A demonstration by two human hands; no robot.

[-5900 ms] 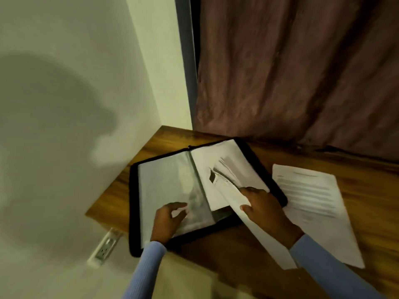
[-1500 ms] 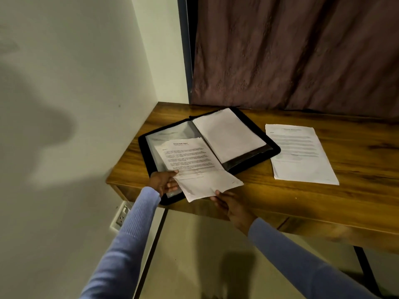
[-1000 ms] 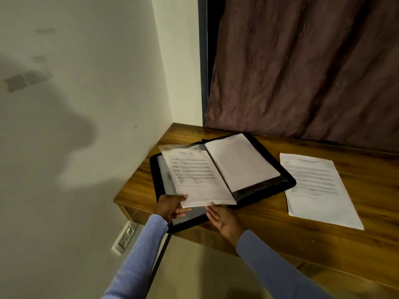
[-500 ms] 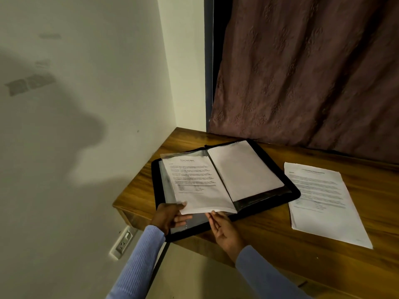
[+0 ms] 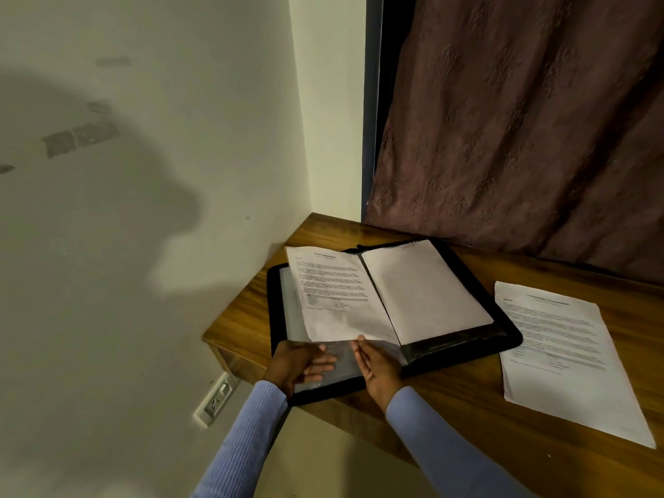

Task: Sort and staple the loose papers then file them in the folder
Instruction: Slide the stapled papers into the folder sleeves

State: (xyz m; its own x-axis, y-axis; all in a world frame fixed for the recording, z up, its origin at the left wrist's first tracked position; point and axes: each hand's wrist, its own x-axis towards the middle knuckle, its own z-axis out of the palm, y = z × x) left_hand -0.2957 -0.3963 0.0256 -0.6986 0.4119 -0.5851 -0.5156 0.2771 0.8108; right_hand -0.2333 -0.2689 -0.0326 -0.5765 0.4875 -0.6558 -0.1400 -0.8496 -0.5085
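On the counter (image 5: 449,418), filing is judged under way: a sheet (image 5: 334,292) lies part-way into the left sleeve of the open folder (image 5: 510,336), steadied by the left hand (image 5: 300,364) with fingers spread flat and nudged by the straight fingers of the right hand (image 5: 377,366), and is to be pushed farther in.

Wooden table (image 5: 467,407): folder (image 5: 510,337), papers (image 5: 560,354)

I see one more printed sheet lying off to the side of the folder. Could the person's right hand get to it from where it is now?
Probably yes. The right hand rests at the folder's near edge, and the loose printed sheet lies flat on bare desk to its right, with nothing between.
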